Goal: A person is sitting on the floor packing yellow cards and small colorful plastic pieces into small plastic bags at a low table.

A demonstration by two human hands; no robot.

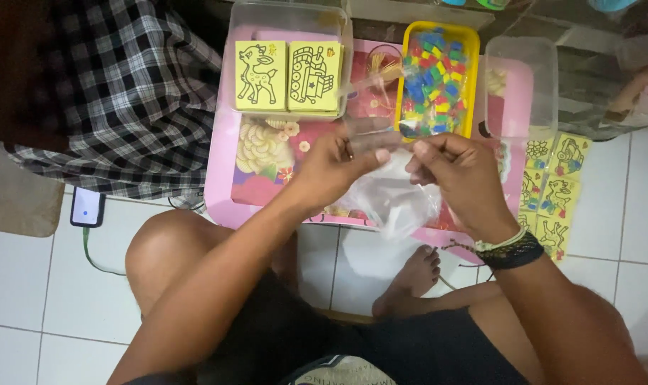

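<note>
Hands met over the pink surface [220,178]. Left hand [331,167] and right hand [459,178] both had fingers pinched on a clear plastic bag [395,199], held just above the surface's near edge. Behind it sat a yellow tray [473,78] of small coloured pieces, with a clear box [245,43] of yellow picture cards [288,75] to its left. More cards [552,192] lay on the tiled floor [24,285] at right. Phone [87,208] lay at left.
</note>
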